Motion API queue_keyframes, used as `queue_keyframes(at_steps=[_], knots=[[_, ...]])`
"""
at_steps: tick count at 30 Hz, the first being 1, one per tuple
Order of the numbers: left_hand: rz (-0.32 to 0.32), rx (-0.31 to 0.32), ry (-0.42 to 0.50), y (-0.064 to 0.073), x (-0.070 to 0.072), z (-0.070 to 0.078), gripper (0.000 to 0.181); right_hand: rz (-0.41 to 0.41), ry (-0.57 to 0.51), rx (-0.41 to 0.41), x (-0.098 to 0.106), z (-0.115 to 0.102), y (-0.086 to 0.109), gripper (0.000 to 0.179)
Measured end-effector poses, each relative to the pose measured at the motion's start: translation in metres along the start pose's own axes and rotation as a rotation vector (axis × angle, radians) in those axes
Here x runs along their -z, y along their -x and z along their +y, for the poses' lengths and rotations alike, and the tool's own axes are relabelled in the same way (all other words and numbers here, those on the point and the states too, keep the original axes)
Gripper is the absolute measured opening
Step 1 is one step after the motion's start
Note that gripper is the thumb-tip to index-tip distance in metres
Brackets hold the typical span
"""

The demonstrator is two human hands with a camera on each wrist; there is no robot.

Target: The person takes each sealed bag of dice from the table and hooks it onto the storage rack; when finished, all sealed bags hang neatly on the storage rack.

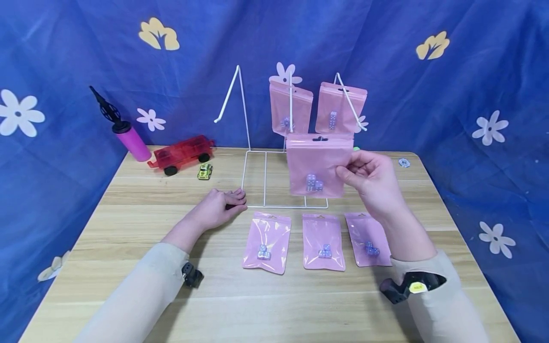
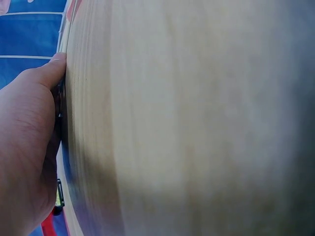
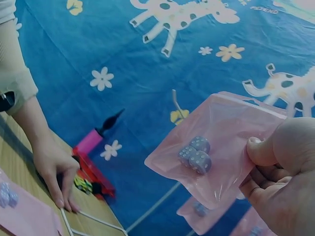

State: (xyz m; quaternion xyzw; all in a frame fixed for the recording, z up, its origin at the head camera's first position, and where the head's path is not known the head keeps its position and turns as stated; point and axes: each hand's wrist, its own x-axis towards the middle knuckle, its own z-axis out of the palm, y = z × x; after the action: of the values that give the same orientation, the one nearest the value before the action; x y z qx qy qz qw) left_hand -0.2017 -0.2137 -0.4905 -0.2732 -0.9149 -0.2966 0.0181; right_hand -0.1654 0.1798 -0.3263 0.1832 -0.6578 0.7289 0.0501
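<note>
My right hand (image 1: 375,183) pinches a pink zip pouch (image 1: 317,157) by its right edge, thumb in front. Small purple dice (image 3: 195,155) show through the pouch. It is held upright in front of the white wire rack (image 1: 264,178), its top edge just below the tip of the middle prong (image 1: 290,102). My left hand (image 1: 220,207) grips the front left corner of the rack's base, low on the table. In the left wrist view its thumb (image 2: 56,61) lies along the wire. Two pink pouches, one behind (image 1: 296,102) and one on the right prong (image 1: 340,107), hang from the rack.
Three more pink dice pouches lie in front of the rack: left (image 1: 268,238), middle (image 1: 322,236) and right (image 1: 366,238). At the back left are a pink and black pump (image 1: 133,143), a red toy wagon (image 1: 182,152) and a yellow toy car (image 1: 205,171). A round chip (image 1: 404,163) lies far right.
</note>
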Motion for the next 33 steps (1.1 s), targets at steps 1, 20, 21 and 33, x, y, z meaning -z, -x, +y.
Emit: queue_keyframes(at_steps=[1, 20, 21, 33], knots=[[0.002, -0.002, 0.0, 0.0, 0.0, 0.0, 0.03, -0.002, 0.003, -0.006, -0.005, 0.001, -0.001, 0.023], [-0.007, 0.011, -0.008, 0.002, 0.0, -0.001, 0.028, -0.108, -0.048, -0.001, -0.086, 0.007, -0.016, 0.007], [-0.008, 0.015, -0.006, 0.002, 0.0, -0.001, 0.027, -0.114, -0.051, 0.002, -0.09, 0.007, -0.018, 0.007], [0.067, -0.109, 0.027, 0.001, -0.003, -0.006, 0.016, -0.153, -0.075, 0.041, -0.13, 0.008, -0.034, 0.004]])
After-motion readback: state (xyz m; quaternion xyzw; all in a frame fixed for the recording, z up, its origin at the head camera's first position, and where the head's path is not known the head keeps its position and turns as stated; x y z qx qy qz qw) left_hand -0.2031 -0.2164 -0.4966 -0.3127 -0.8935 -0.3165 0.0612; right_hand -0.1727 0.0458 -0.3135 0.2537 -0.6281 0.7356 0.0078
